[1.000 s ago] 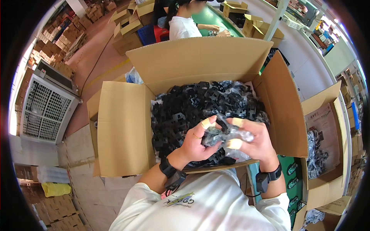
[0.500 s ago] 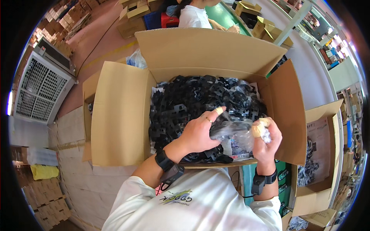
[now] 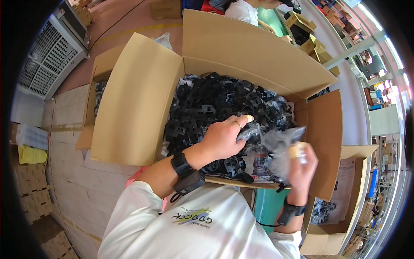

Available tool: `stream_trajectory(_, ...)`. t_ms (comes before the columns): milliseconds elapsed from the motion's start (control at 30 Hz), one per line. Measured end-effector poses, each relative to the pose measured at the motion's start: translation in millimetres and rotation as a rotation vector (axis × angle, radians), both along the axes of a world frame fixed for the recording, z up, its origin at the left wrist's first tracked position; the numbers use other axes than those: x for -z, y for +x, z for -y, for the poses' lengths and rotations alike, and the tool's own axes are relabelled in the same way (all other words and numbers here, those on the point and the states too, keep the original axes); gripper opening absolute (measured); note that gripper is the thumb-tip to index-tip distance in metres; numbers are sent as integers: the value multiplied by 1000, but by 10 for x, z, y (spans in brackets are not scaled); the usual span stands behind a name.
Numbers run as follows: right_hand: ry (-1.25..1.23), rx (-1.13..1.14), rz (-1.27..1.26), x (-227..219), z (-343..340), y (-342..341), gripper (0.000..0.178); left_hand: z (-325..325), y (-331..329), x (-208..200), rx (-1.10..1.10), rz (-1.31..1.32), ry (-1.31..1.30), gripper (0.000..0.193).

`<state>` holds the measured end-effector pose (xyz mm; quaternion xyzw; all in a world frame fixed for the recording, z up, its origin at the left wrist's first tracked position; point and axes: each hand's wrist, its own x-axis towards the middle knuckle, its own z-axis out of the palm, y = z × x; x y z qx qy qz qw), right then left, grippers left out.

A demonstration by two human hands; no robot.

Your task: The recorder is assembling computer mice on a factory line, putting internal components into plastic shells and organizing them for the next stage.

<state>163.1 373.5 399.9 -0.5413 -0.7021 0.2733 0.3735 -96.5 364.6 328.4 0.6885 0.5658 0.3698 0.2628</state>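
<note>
My left hand (image 3: 222, 137), with tape on a fingertip, is over the open cardboard box (image 3: 254, 47). A clear plastic-wrapped piece (image 3: 250, 132) is between its thumb and fingers; its exact kind is unclear. Nearer the box's right side, my right hand (image 3: 303, 166) is closed on a crumpled clear plastic bag (image 3: 280, 151) and is smeared by motion. Yellowish tape wraps its fingers too. Below both hands lies a heap of black plastic parts (image 3: 202, 110), some among clear film. Printed paper (image 3: 261, 166) shows at the near inside edge.
A smaller open carton (image 3: 360, 190) with plastic-wrapped parts stands at right, and another carton (image 3: 88, 116) at left. A grey air cooler (image 3: 54, 56) is at far left. Beyond the box, a person in a white shirt (image 3: 242, 13) sits by a green worktop (image 3: 276, 21).
My view has shifted, so the box appears tilted. My right hand has moved slightly toward me and away from the left, and the clear bag now spreads upward from it.
</note>
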Motion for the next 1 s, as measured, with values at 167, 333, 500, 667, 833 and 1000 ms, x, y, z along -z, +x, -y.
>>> stream_trajectory(167,219,193,-715,8,-33,237,15,10,17,-34,18,32,60,57)
stream_trajectory(333,197,111,-305,-86,-50,365,20,32,30,-61,5,89,40,53)
stream_trajectory(500,321,-13,-32,-150,-87,-2,34,-4,43,-16,-1,99,58,53)
stream_trajectory(667,275,-50,-483,149,1,55,17,-3,51,-125,38,364,57,54)
stream_trajectory(833,-112,-222,-287,265,118,-127,22,-19,49,-78,96,431,22,57)
stream_trajectory(1000,-71,-243,-164,63,-27,-356,41,-23,77,-65,181,346,189,66)
